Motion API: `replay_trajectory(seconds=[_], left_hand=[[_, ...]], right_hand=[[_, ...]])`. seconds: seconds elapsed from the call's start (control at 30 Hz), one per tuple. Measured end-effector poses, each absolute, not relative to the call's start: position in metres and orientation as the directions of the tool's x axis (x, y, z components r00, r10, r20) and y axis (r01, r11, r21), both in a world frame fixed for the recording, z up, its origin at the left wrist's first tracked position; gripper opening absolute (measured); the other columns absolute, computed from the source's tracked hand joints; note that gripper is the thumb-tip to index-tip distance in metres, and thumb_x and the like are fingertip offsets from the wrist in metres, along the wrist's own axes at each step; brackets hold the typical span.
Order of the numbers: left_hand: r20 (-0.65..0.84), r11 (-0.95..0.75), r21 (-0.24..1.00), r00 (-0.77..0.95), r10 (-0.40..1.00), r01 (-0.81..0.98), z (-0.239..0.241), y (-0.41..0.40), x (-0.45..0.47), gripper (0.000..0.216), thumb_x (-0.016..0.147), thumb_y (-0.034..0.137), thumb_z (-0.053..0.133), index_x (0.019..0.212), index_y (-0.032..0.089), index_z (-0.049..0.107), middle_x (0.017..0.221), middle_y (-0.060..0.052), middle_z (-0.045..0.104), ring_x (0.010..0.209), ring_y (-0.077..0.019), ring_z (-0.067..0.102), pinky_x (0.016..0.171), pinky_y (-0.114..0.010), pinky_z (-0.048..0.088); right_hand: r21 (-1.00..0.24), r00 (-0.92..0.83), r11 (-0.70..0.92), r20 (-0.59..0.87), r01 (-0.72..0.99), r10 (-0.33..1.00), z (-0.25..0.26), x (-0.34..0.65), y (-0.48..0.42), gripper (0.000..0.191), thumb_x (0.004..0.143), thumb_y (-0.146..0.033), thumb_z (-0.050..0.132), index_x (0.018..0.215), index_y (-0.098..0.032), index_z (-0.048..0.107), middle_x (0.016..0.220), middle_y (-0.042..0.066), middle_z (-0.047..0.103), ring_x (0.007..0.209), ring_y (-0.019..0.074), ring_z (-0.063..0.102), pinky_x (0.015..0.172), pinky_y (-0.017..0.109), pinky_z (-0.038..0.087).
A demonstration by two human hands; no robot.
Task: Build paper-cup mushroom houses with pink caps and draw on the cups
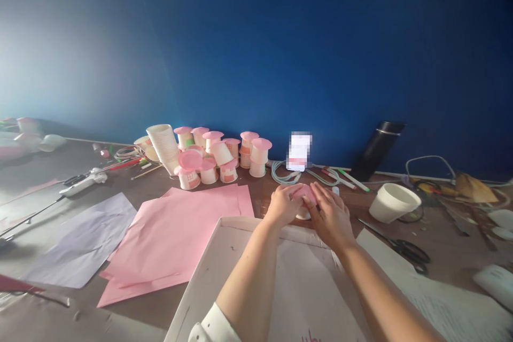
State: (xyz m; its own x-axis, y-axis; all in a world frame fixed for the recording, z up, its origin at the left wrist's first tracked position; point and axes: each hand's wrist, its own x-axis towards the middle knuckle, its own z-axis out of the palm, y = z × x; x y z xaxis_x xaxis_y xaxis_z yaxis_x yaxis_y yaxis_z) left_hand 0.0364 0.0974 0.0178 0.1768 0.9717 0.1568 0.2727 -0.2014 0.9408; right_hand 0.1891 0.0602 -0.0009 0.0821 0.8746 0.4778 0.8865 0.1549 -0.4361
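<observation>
My left hand [284, 205] and my right hand [332, 215] are close together beyond the far edge of a white box lid [236, 243]. Between them they grip a pink paper piece [305, 192], which sits on top of a small white paper cup [303, 215]. My fingers curl around the paper's edges from both sides, and the hands hide much of the cup. To the left stand several paper-cup houses [228, 170] with pink paper roofs, some stacked on one another. A tall stack of white paper cups [163, 144] leans beside them.
Pink paper sheets [180, 230] and a pale sheet [86, 240] lie on the left. A pixelated phone-like screen [298, 150] stands against the blue partition [256, 53]. Right of my hands are a white cup [395, 203], black-handled scissors [409, 251] and a tilted black bottle [377, 152].
</observation>
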Motion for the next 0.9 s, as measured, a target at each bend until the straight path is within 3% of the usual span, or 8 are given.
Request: replay_trajectory(seconds=[0.43,0.67,0.8,0.9], left_hand=[[0.166,-0.231,0.912,0.210,0.964,0.340,0.024,0.098,0.033,0.042,0.082,0.020,0.064,0.123,0.024,0.075,0.132,-0.007,0.068,0.120,-0.0224,0.062,0.109,-0.031,0.045],[0.094,-0.125,0.977,0.179,0.979,0.170,0.030,0.096,0.030,0.041,0.089,0.028,0.063,0.129,0.023,0.071,0.135,-0.009,0.068,0.121,-0.0242,0.064,0.110,-0.036,0.046],[0.078,-0.076,0.997,0.086,0.993,-0.031,0.036,0.093,0.026,0.044,0.095,0.039,0.058,0.135,0.021,0.067,0.139,-0.008,0.066,0.131,-0.0243,0.059,0.113,-0.037,0.043],[0.115,-0.114,0.993,0.018,0.993,-0.026,0.032,0.095,0.026,0.044,0.098,0.042,0.054,0.134,0.020,0.066,0.141,-0.009,0.064,0.131,-0.0233,0.059,0.112,-0.036,0.044]], right_hand=[[-0.459,0.084,0.162,0.470,0.874,0.879,0.000,0.191,0.064,0.068,0.100,-0.067,0.033,0.142,-0.021,0.060,0.154,0.008,0.050,0.142,0.0349,0.043,0.116,0.060,0.034],[-0.685,0.204,0.226,0.487,0.693,0.849,0.001,0.201,0.069,0.079,0.095,-0.076,0.035,0.145,-0.018,0.057,0.147,0.014,0.057,0.138,0.0324,0.051,0.116,0.052,0.040],[-0.820,0.351,0.151,0.393,0.552,0.850,-0.002,0.207,0.069,0.082,0.093,-0.077,0.037,0.143,-0.016,0.057,0.142,0.016,0.061,0.135,0.0324,0.055,0.115,0.050,0.043],[-0.848,0.347,0.135,0.349,0.512,0.871,-0.004,0.206,0.069,0.084,0.091,-0.079,0.040,0.144,-0.017,0.056,0.141,0.016,0.061,0.133,0.0329,0.056,0.114,0.052,0.044]])
